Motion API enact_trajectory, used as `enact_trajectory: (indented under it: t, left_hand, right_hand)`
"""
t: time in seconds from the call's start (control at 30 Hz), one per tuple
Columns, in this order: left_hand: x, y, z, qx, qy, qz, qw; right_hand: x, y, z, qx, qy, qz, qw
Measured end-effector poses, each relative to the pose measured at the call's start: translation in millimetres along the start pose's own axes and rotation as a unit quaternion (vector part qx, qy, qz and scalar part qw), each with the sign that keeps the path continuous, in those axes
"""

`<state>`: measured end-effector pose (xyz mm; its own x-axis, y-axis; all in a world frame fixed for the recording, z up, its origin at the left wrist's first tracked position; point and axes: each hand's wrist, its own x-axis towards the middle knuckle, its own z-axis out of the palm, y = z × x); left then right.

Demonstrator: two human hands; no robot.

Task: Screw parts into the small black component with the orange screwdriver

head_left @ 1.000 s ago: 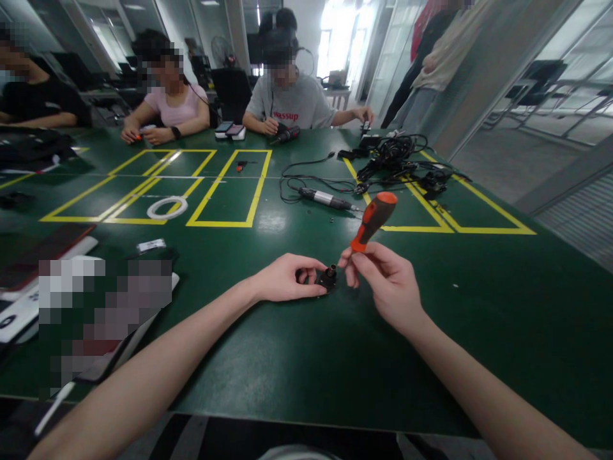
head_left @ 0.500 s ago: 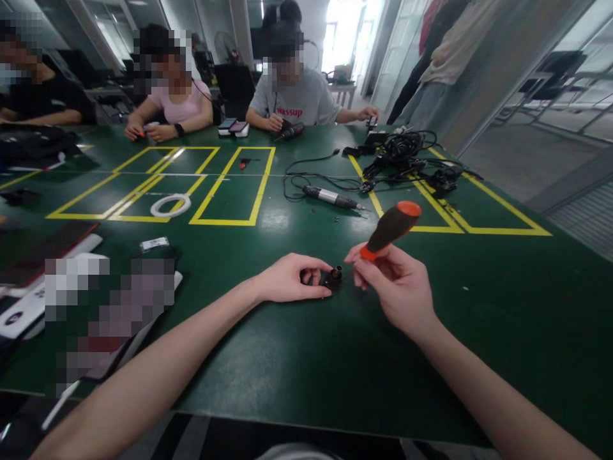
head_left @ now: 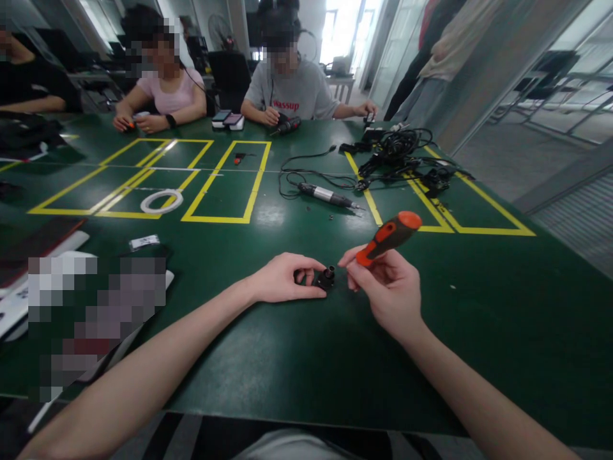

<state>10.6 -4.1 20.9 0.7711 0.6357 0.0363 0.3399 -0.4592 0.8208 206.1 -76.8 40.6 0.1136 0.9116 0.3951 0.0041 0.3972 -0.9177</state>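
My left hand rests on the green table with thumb and fingers pinched round a small black part. A short dark tube with a hollow, shiny rim sticks up from that part. Just to the right, my right hand grips a screwdriver with an orange and dark grey handle. Its handle end leans up to the right, above the hand. The fingers hide the shaft, so whether its tip touches the black part cannot be made out.
Beyond my hands lies a corded electric screwdriver, with tangled black cables farther right. A white ring sits among yellow tape outlines. Blurred flat items lie at left. Across the table, a person in grey has a hand by a power drill.
The screwdriver handle has turned about its length, showing more orange on its side, and leans slightly lower. My left hand keeps its hold on the black part. The whole view has shifted slightly.
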Motion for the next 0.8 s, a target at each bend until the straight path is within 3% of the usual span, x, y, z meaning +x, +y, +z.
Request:
enact_trajectory:
  t: [0.23, 0.47, 0.8]
  left_hand:
    - [-2.1, -0.2, 0.8, 0.044, -0.002, 0.021, 0.999]
    - [-7.4, 0.7, 6.4, 0.17, 0.049, 0.095, 0.98]
    - [-9.1, -0.3, 5.2, 0.245, 0.048, 0.126, 0.96]
  right_hand:
    - [1.4, -1.8, -0.1, 0.011, -0.017, 0.011, 1.0]
    - [0.0, 2.0, -0.5, 0.068, -0.027, 0.037, 0.997]
    - [2.8, -1.2, -1.4, 0.02, -0.023, 0.032, 0.999]
